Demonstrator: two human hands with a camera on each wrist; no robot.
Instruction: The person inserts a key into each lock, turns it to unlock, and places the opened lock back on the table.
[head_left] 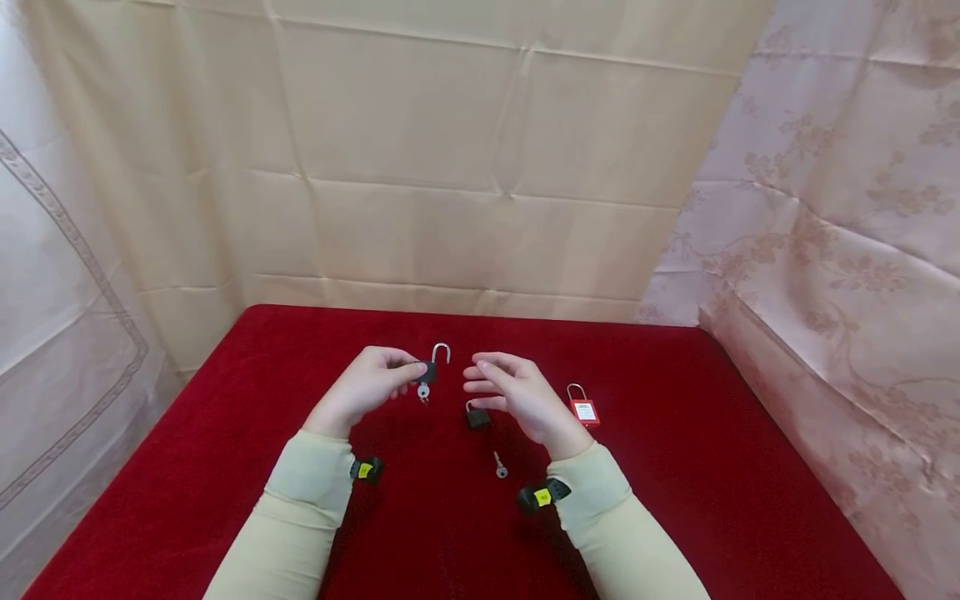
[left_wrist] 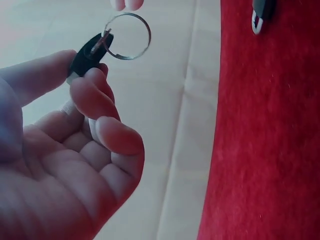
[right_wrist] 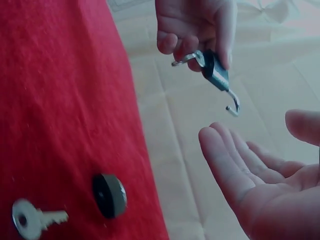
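My left hand [head_left: 367,386] pinches a black padlock [head_left: 428,372] between thumb and fingers, raised above the red cloth. Its silver shackle [head_left: 441,348] stands popped up and open. A key [right_wrist: 200,58] sits in the bottom of the lock, with a metal ring [left_wrist: 148,42] hanging from it. To the right of the lock, my right hand [head_left: 522,402] is held in the air with fingers extended and nothing in it. Below that hand a second black padlock [head_left: 477,418] lies on the cloth, its shackle partly covered by the fingers in the head view.
A loose key [head_left: 501,469] lies on the red cloth [head_left: 442,525], nearer the front than the second padlock. Right of my right hand is a red padlock [head_left: 584,412] with a white label. A beige curtain [head_left: 480,167] hangs behind the table.
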